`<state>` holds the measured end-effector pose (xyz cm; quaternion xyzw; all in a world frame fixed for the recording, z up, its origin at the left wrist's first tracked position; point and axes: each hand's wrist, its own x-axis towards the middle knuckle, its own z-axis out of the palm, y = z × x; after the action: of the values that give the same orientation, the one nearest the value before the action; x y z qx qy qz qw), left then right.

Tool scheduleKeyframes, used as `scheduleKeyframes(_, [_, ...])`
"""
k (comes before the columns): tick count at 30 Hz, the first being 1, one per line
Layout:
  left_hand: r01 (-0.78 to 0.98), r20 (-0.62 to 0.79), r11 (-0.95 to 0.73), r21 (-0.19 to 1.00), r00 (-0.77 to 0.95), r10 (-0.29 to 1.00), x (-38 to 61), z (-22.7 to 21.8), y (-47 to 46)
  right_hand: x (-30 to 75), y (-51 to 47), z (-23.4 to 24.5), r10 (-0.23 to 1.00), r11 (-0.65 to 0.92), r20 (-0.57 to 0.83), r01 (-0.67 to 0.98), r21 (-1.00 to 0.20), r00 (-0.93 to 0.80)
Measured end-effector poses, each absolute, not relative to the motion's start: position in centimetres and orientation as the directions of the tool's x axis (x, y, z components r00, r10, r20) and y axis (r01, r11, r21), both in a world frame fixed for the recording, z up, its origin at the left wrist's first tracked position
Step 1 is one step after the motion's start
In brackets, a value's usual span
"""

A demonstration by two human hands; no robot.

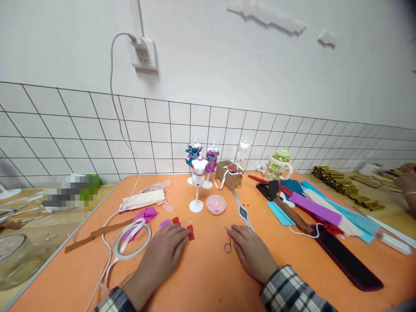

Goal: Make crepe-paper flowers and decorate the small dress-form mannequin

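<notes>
My left hand [164, 255] lies flat on the orange table [208, 281], fingers stretched out toward small red paper scraps [190, 232] and a purple scrap [164, 223]. My right hand [251, 253] rests palm down, fingers stretched toward a small pair of scissors [228, 242] that lies just left of its fingertips. Neither hand holds anything. Beyond the hands stand a pink dish [216, 204] and a white mannequin stand [198, 184].
Two more dressed mannequins [212, 162], a cardboard box [229, 174], long tweezers [242, 211], a tape ring [133, 240], white cable [107, 260]. Coloured crepe paper strips [320, 210] and a dark strip [344, 260] lie right. Another person's hand [407, 184] is at the far right.
</notes>
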<state>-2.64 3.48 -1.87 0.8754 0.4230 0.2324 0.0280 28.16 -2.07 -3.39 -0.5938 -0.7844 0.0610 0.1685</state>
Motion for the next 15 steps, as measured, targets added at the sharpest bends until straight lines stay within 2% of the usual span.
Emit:
scheduleKeyframes(3, [0.819,0.363,-0.553,0.156,0.473,0.803,-5.0,-0.6,4.2,28.0,-2.4,-2.9,0.961,0.264,0.165,0.917,-0.299,-0.222])
scheduleKeyframes(7, [0.858,0.231,-0.505,0.095,0.474,0.849,-6.8,-0.4,4.8,28.1,-2.4,-2.5,0.969,0.245,0.096,0.919,-0.31,-0.226])
scheduleKeyframes(11, [0.811,0.189,-0.574,0.115,0.549,0.814,-6.3,-1.3,4.9,28.4,-2.1,-2.7,0.968,0.25,0.092,0.897,-0.363,-0.233])
scheduleKeyframes(15, [0.808,0.237,-0.567,0.157,0.527,0.816,-5.8,-1.3,4.8,28.7,-2.0,-3.0,0.965,0.26,0.138,0.878,-0.401,-0.223])
